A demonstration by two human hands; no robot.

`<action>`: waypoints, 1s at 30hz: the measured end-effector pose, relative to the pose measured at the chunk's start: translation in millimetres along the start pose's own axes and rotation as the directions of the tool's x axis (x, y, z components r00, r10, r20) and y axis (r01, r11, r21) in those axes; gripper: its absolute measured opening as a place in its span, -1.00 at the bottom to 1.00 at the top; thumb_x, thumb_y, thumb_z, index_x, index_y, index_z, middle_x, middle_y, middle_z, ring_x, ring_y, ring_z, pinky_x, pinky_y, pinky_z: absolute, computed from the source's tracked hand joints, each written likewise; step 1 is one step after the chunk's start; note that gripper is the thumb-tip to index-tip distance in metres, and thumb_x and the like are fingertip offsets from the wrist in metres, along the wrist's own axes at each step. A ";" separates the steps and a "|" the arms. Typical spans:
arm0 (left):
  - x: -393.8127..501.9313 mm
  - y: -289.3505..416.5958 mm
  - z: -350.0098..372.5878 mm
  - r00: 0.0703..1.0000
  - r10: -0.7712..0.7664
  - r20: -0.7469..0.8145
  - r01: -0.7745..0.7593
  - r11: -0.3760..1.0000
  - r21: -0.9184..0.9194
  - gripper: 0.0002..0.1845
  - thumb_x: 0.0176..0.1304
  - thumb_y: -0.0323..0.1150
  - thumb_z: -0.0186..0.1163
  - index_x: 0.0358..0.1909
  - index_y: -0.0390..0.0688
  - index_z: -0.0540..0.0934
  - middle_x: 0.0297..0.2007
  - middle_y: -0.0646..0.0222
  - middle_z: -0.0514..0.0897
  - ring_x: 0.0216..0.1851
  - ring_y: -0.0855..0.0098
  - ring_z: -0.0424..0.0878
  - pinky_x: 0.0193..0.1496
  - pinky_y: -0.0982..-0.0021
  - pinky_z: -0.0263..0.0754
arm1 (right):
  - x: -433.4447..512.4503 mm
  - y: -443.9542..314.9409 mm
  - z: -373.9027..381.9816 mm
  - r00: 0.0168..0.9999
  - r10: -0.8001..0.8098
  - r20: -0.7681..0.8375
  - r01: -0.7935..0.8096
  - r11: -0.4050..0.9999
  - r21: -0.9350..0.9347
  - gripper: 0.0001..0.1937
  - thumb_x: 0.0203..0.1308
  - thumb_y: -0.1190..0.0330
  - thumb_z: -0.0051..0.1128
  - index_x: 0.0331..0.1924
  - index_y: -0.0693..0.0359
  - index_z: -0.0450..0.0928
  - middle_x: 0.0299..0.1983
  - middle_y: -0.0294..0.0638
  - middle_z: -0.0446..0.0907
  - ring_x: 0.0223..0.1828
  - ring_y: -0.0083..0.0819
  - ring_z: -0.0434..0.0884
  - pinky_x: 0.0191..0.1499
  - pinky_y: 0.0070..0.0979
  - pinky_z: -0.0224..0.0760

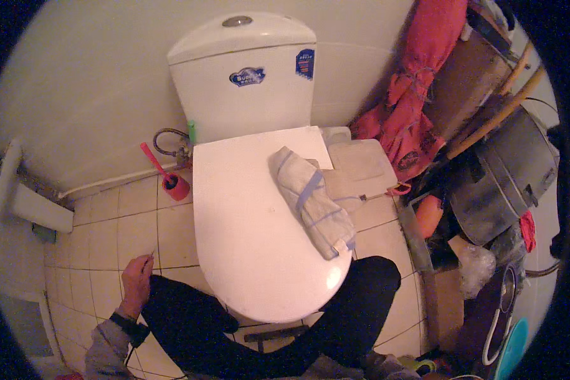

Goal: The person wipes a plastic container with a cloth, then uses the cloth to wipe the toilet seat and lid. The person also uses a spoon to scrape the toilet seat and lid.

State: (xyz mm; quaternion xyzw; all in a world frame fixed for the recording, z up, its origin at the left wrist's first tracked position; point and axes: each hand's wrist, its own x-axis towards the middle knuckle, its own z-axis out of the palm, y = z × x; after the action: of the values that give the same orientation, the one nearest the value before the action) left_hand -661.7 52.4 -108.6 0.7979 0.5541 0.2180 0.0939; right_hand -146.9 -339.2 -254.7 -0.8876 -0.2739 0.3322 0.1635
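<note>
My left hand (137, 281) hangs beside my left knee, above the tiled floor. Its fingers are bent together, and a tiny thin thing may stick out at the fingertips, too small to make out. My right hand is out of view. Before me stands a white toilet with its lid (247, 228) down. Across the lid's right side lies a folded, pale cloth (313, 204) with blue stripes, partly hanging over the edge. The cistern (247, 104) behind bears two blue stickers and has a flush button (237, 21) on top.
A red toilet brush holder (175, 187) with its brush stands left of the toilet, near a water hose (164, 137). Stacked clutter crowds the right: a red bundle (413, 95), a dark grey case (498, 185), a cardboard box (444, 304), wooden poles (498, 114). A white pedestal (42, 204) stands left.
</note>
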 end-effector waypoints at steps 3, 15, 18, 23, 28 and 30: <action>5.3 -14.3 0.6 0.988 -0.132 0.086 0.135 0.991 -0.024 -0.82 0.41 -0.37 0.23 -0.09 -0.26 0.68 -0.19 0.07 0.75 -0.18 0.02 0.69 -0.10 0.20 0.58 | 0.6 -6.7 0.8 0.997 0.074 0.012 -0.074 0.997 -0.005 -0.73 0.49 0.27 0.06 -0.01 0.32 0.63 -0.17 -0.04 0.73 -0.14 -0.28 0.68 -0.09 -0.28 0.54; 39.7 -23.3 22.5 0.991 0.115 0.072 -0.112 0.992 -0.050 -0.80 0.44 -0.29 0.18 -0.11 -0.18 0.69 -0.26 0.06 0.72 -0.19 -0.01 0.67 -0.10 0.06 0.56 | -32.9 57.3 40.2 0.999 0.027 -0.030 -0.024 0.995 0.101 -0.74 0.49 0.28 0.06 -0.02 0.32 0.64 -0.17 -0.06 0.74 -0.14 -0.31 0.68 -0.10 -0.30 0.54; 32.3 -18.8 16.9 0.995 0.095 0.011 -0.096 0.995 0.009 -0.80 0.43 -0.28 0.19 -0.12 -0.18 0.69 -0.26 0.06 0.72 -0.18 -0.01 0.67 -0.10 0.06 0.56 | 17.6 26.8 10.7 0.962 -0.176 -0.211 0.213 0.962 0.169 -0.74 0.49 0.29 0.06 -0.03 0.32 0.64 -0.17 -0.07 0.74 -0.15 -0.31 0.68 -0.10 -0.30 0.54; 24.6 -11.7 -7.9 0.994 0.064 -0.085 -0.064 0.998 -0.006 -0.80 0.43 -0.27 0.20 -0.12 -0.17 0.69 -0.24 0.08 0.73 -0.18 -0.01 0.68 -0.10 0.06 0.56 | 72.6 -101.8 -139.6 0.718 -0.230 -0.657 0.573 0.731 0.370 -0.86 0.43 0.43 0.08 -0.11 0.33 0.58 -0.37 -0.26 0.57 -0.38 -0.52 0.53 -0.25 -0.50 0.51; 3.9 -0.8 -42.2 0.985 0.097 -0.142 -0.091 0.995 0.047 -0.82 0.40 -0.31 0.23 -0.13 -0.18 0.70 -0.22 0.11 0.74 -0.19 0.02 0.67 -0.12 0.08 0.57 | 66.5 -279.4 -165.7 0.577 -0.685 -0.445 0.807 0.562 0.180 -0.59 0.37 0.31 0.23 0.23 0.28 0.54 0.04 0.00 0.68 0.03 -0.18 0.70 0.07 -0.28 0.58; -3.5 -1.2 -48.9 0.976 0.126 -0.176 -0.122 0.992 0.035 -0.84 0.37 -0.35 0.25 -0.14 -0.19 0.70 -0.22 0.12 0.74 -0.20 0.02 0.67 -0.13 0.10 0.56 | 73.7 -338.1 -139.5 0.362 -0.849 -0.385 0.861 0.463 -0.211 -0.47 0.30 0.20 0.28 0.30 0.17 0.47 0.12 0.06 0.63 0.18 0.09 0.59 0.20 -0.09 0.50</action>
State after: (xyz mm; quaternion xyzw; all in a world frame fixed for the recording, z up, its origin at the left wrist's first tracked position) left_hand -685.9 45.1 -66.6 0.8093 0.5119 0.2873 0.0207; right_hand -133.5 -41.2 -30.6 -0.6632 -0.6445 -0.0069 0.3804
